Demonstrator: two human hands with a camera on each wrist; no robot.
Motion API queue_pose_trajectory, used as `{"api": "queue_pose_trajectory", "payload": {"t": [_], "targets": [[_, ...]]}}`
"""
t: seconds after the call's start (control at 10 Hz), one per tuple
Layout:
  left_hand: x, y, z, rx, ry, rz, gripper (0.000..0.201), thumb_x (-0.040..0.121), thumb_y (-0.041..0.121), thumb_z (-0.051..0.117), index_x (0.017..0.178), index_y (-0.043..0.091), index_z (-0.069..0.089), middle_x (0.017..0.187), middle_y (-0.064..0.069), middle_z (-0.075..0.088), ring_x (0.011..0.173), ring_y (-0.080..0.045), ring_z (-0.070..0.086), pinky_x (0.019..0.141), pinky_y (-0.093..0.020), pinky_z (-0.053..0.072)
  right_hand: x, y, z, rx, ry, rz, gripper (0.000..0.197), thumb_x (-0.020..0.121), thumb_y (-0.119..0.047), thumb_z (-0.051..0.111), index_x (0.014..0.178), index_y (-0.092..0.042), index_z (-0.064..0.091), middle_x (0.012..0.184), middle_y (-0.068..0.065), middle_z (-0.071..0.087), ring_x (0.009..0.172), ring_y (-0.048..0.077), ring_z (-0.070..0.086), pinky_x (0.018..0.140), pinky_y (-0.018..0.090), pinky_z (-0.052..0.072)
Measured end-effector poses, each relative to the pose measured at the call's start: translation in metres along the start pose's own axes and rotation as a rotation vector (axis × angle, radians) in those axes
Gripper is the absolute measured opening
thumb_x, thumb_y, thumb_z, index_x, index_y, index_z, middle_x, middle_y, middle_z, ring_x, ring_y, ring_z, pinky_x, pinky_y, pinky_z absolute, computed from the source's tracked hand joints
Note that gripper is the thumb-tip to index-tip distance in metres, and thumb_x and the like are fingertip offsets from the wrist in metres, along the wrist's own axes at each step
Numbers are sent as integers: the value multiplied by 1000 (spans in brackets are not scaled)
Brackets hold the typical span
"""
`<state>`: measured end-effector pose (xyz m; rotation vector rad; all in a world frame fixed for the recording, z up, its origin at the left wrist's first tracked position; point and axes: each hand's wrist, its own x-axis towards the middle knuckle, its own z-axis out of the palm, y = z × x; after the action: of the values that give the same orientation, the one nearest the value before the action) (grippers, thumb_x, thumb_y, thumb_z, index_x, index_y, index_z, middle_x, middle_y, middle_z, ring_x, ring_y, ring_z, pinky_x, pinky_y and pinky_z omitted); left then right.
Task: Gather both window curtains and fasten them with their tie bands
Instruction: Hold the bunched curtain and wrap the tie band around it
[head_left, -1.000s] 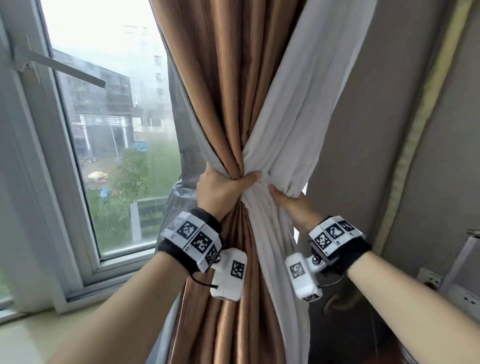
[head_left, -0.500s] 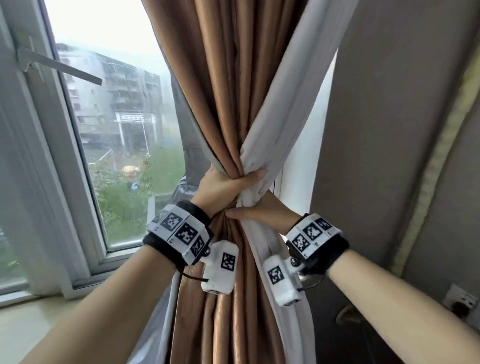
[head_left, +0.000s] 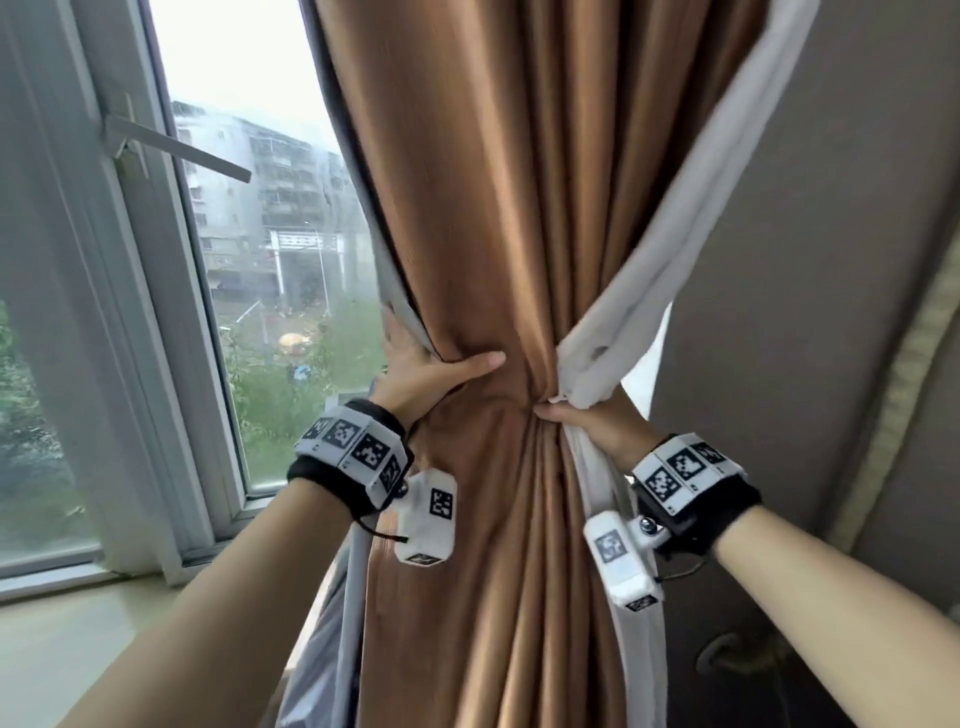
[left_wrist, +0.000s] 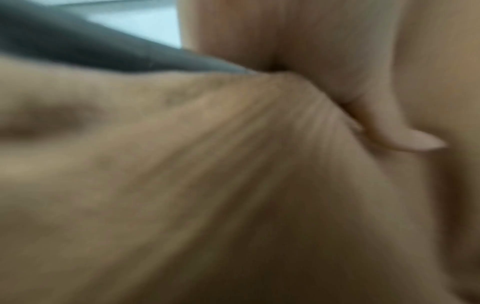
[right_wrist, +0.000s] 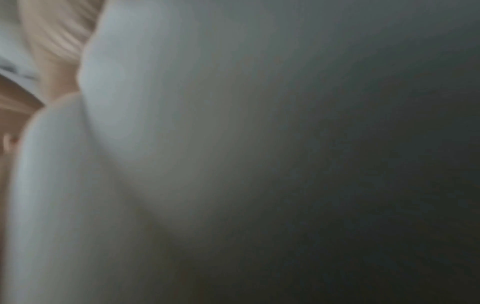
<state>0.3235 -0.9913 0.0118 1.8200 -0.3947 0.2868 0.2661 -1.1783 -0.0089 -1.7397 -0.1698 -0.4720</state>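
A brown curtain (head_left: 493, 208) with a white lining (head_left: 675, 249) hangs gathered at the right of the window. My left hand (head_left: 421, 374) grips the bundle from its left side, thumb across the front folds. My right hand (head_left: 587, 421) grips the bundle from the right, just under the bunched white lining, thumb pointing left. In the left wrist view the brown cloth (left_wrist: 207, 185) fills the blurred picture, with a thumb (left_wrist: 405, 137) pressed on it. The right wrist view shows only blurred white lining (right_wrist: 130, 144). No tie band is visible in any view.
The window frame (head_left: 171, 364) and a window stay arm (head_left: 176, 150) stand at the left, with the sill (head_left: 78, 613) below. A grey wall (head_left: 805, 312) is at the right. A hook-like fitting (head_left: 727, 657) sits low on that wall.
My left hand has slid left round the bundle and my right hand has moved right, so the hands are apart. The gathered bundle is wider between them. The view has tilted up.
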Motion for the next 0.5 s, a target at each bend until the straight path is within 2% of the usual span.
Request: {"api": "queue_pose_trajectory", "payload": {"t": [0.1, 0.2, 0.3, 0.4, 0.5], "targets": [[3, 7, 6, -188, -132, 8, 122, 40, 57, 82, 142, 12, 34, 137, 0, 51, 120, -11, 53, 104, -31, 44, -5, -5, -12, -16, -83, 48, 25, 72, 9, 69, 82, -14, 65, 80, -7, 68, 69, -6, 64, 70, 8, 49], [-3, 13, 28, -258, -263, 106, 94, 58, 32, 87, 137, 7, 43, 128, 1, 58, 108, 0, 59, 98, -23, 48, -5, -12, -16, -170, -118, 32, 25, 77, 2, 68, 101, -4, 63, 102, 11, 67, 81, 1, 64, 78, 8, 49], [-19, 16, 62, -205, -308, 185, 106, 48, 50, 88, 135, 23, 33, 130, 10, 56, 117, -1, 55, 97, -21, 47, 19, 4, 5, -139, 821, -432, 63, 90, -21, 55, 134, 16, 28, 138, 43, 27, 117, 3, 51, 111, 20, 29], [-18, 15, 81, -100, -152, 171, 118, 33, 70, 82, 130, 37, 23, 128, 10, 53, 118, -9, 54, 96, -32, 49, 18, 5, 44, 956, 972, -405, 80, 83, -42, 60, 143, -1, 27, 153, 12, 26, 136, 17, 34, 117, 34, 18], [-9, 14, 79, -3, 51, 72, 112, 32, 74, 76, 128, 28, 42, 117, 4, 62, 107, -19, 61, 89, -39, 53, 7, -16, 26, 183, 402, -176, 47, 94, -16, 49, 138, -1, 36, 142, 12, 41, 131, 24, 39, 106, 30, 33]]}}
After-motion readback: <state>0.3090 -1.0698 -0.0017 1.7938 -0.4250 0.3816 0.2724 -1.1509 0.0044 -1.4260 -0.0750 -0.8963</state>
